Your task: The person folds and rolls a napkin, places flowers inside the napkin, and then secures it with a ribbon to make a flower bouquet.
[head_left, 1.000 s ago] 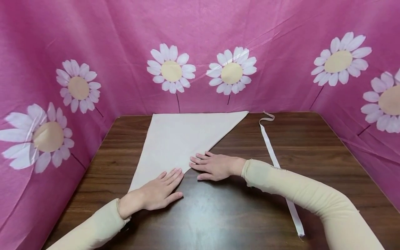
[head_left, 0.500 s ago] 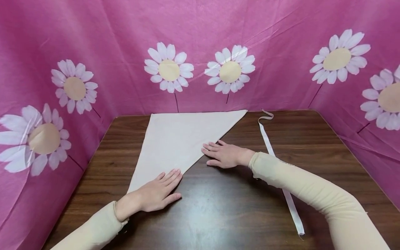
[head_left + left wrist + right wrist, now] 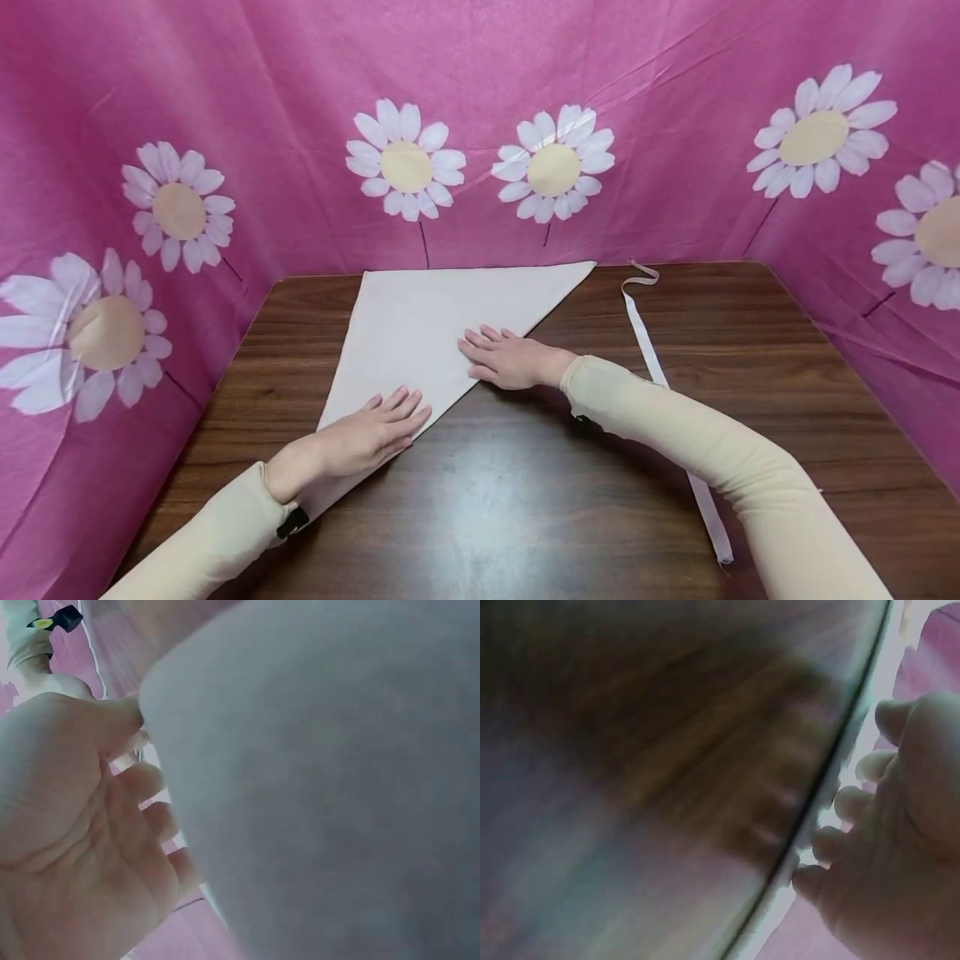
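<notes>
A white cloth point(image 3: 405, 329), folded to a triangle with a slanting edge, lies flat at the left and back of the wooden table. My left hand point(image 3: 360, 437) rests over its narrow lower part with fingers extended, and the lower corner shows beneath the wrist. Farther up the slanting edge, my right hand point(image 3: 506, 358) lies palm down, fingertips on the cloth. The left wrist view has pale cloth point(image 3: 315, 780) filling most of it, beside the palm. In the right wrist view, the fingers point(image 3: 855, 802) are right at the cloth's edge.
A thin white ribbon point(image 3: 642, 333), curled at its far end, runs down the table's right side, partly hidden by the right forearm. A pink curtain point(image 3: 480, 67) with printed daisies surrounds the wooden table point(image 3: 480, 517) at the back and sides.
My right hand slid up along the slanting edge, then shifted left onto the cloth. My left hand has moved slightly left and up, and the cloth's lower corner now shows under its wrist.
</notes>
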`<control>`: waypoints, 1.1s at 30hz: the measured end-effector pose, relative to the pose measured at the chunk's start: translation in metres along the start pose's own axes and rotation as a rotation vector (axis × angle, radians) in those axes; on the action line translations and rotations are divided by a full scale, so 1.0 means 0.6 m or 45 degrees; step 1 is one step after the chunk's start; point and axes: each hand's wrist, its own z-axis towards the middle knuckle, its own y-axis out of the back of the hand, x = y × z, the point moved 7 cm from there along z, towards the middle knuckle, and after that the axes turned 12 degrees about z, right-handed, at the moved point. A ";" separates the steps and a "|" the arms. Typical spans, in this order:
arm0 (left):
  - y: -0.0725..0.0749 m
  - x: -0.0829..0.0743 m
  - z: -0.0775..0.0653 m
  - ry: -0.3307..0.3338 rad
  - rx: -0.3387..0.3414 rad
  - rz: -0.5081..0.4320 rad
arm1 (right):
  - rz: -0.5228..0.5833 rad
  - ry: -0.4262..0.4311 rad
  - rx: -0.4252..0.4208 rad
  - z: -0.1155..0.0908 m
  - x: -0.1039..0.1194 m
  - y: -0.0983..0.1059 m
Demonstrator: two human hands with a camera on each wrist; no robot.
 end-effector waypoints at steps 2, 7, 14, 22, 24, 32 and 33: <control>-0.006 0.003 -0.007 -0.011 0.018 -0.027 | 0.011 -0.054 0.013 0.002 -0.014 -0.003; -0.011 0.010 -0.025 -0.024 0.014 -0.053 | 0.038 -0.123 -0.003 -0.010 -0.055 0.004; -0.019 0.033 -0.050 0.040 0.072 -0.245 | 0.121 -0.235 -0.090 -0.026 -0.136 0.036; -0.021 0.043 -0.068 0.011 0.093 -0.388 | 0.236 -0.488 -0.129 -0.050 -0.253 0.063; -0.023 0.045 -0.073 0.000 0.089 -0.416 | 0.276 -0.549 -0.129 -0.059 -0.275 0.067; -0.023 0.058 -0.093 -0.004 0.072 -0.565 | 0.348 -0.707 -0.178 -0.086 -0.324 0.090; -0.023 0.060 -0.096 0.000 0.071 -0.578 | 0.334 -0.722 -0.184 -0.088 -0.327 0.092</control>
